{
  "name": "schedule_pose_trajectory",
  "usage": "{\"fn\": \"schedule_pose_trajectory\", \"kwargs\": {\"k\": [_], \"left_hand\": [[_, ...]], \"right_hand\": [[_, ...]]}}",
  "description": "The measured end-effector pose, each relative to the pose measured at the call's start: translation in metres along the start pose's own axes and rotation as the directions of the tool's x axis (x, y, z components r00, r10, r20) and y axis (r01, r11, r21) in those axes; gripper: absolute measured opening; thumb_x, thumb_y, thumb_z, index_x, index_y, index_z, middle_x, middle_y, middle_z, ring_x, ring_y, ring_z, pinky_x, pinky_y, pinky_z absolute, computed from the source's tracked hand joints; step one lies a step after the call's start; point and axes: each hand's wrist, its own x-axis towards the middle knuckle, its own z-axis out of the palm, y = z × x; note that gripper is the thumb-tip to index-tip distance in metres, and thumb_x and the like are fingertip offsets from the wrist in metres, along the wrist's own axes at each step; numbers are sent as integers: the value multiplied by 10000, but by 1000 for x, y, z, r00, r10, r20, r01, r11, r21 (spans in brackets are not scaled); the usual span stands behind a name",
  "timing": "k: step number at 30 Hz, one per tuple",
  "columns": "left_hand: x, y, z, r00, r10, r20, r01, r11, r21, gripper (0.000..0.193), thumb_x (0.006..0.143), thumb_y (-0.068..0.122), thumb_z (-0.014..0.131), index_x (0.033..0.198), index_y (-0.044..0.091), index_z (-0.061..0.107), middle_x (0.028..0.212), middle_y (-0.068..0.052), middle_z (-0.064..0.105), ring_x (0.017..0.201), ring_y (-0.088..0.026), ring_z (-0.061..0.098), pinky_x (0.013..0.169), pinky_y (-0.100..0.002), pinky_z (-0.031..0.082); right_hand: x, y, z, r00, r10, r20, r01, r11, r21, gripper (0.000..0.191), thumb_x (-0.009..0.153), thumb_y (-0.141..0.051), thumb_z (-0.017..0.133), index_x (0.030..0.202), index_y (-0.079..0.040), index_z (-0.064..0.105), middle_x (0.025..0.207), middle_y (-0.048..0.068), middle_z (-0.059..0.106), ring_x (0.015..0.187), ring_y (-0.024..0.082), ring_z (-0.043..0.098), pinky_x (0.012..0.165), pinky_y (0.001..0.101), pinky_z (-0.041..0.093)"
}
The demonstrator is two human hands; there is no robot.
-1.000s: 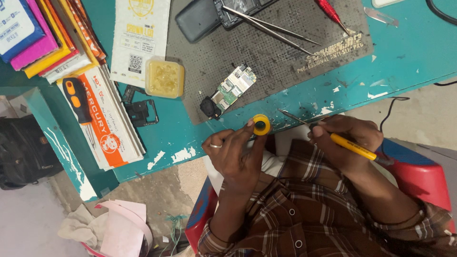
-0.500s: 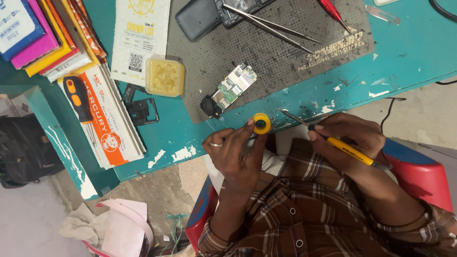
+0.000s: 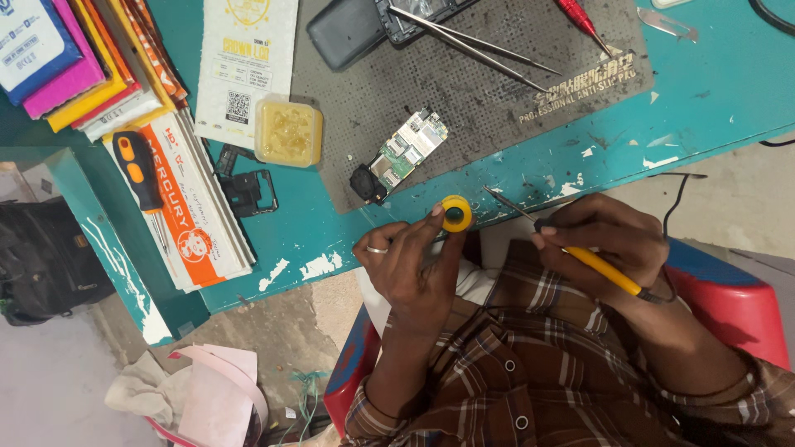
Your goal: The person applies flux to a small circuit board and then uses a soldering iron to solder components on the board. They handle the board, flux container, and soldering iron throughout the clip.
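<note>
My left hand (image 3: 410, 265), with a ring on one finger, pinches a small yellow round spool (image 3: 456, 213) at the near edge of the teal table (image 3: 704, 99). My right hand (image 3: 600, 240) grips a yellow-handled soldering iron (image 3: 603, 270) like a pen. Its thin metal tip (image 3: 497, 197) points toward the spool and stops just to its right. A small green circuit board (image 3: 407, 151) lies on the grey anti-slip mat (image 3: 497, 99), just beyond the spool.
Tweezers (image 3: 472, 41), a dark phone body (image 3: 344, 33) and a red screwdriver (image 3: 581, 21) lie on the mat. A yellow flux tub (image 3: 288, 132), a black frame part (image 3: 248, 192), an orange-handled screwdriver (image 3: 137, 170) and stacked packages (image 3: 74, 66) lie to the left. A red stool (image 3: 733, 294) stands under me.
My right hand has shifted a little and the iron's handle sits slightly lower. My left hand stays on the yellow spool.
</note>
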Motion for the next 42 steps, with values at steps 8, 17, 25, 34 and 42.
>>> {"fn": "schedule_pose_trajectory", "kwargs": {"k": [8,17,25,34,42], "left_hand": [[1,1,-1,1000,-7,3,7,1000,-9,327,858,148,875,1136,69,722,1103,-13,784,970,-179,621,1024,-390,311],[2,1,-2,1000,-4,11,5,1000,-12,323,865,152,870,1142,67,727,1099,-11,784,970,-181,620,1027,-389,313],[1,0,-1,1000,-5,15,5,1000,-2,338,856,156,883,1143,68,728,1098,-2,783,951,-171,609,1015,-382,320],[1,1,-2,1000,-4,16,4,1000,-13,347,851,144,887,1146,72,720,1110,-5,781,961,-174,610,1021,-384,321],[0,0,-1,1000,-8,11,8,1000,-8,358,843,148,895,1148,72,725,1097,0,782,957,-171,613,1018,-386,318]], "right_hand": [[9,3,0,979,-202,40,204,977,-61,250,762,24,873,968,-1,732,876,119,684,744,168,709,621,265,560],[-22,17,9,973,203,-114,-183,969,167,172,884,73,771,1031,47,685,944,141,719,808,185,736,674,276,587],[-40,32,24,864,488,-123,-374,786,491,28,1047,96,596,1030,74,602,985,191,726,880,250,772,683,333,660],[-40,31,25,855,499,-140,-376,784,494,27,1038,98,604,1052,78,614,1009,192,730,884,253,771,697,335,666],[-39,30,26,897,415,-149,-311,835,454,79,1002,123,637,1061,85,602,997,214,724,895,253,777,699,328,664]]}}
